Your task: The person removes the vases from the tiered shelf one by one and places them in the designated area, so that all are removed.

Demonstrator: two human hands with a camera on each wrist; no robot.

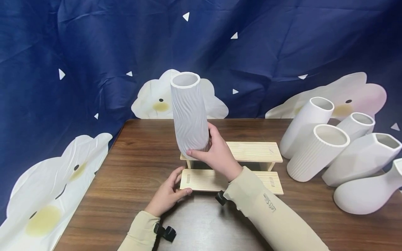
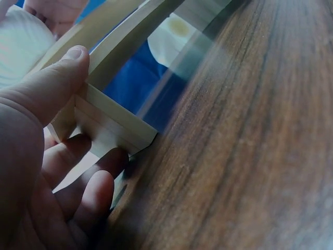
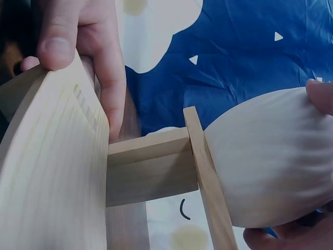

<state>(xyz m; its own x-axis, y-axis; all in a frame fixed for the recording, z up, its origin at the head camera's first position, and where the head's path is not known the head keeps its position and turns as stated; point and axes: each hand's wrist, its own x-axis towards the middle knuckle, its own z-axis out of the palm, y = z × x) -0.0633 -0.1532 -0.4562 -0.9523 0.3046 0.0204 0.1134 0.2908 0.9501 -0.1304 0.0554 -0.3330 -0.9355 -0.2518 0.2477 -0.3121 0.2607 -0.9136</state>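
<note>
A tall white vase with wavy ridges (image 1: 189, 115) stands at the left end of a two-step wooden stand (image 1: 251, 151). My right hand (image 1: 218, 153) grips it low down, thumb in front and fingers round its right side. In the right wrist view the vase's base (image 3: 265, 161) meets the edge of the upper board. My left hand (image 1: 171, 193) holds the left end of the lower board (image 1: 204, 179). The left wrist view shows its thumb (image 2: 62, 73) on the board and the other fingers bent by the end piece.
Several white vases stand at the table's right: a tall smooth one (image 1: 306, 127), a ribbed one (image 1: 318, 153), a faceted one (image 1: 361, 160) and a round-bellied one (image 1: 367, 195). Behind the brown wooden table (image 1: 125, 174) hangs a blue cloth (image 1: 220, 52) with cloud prints.
</note>
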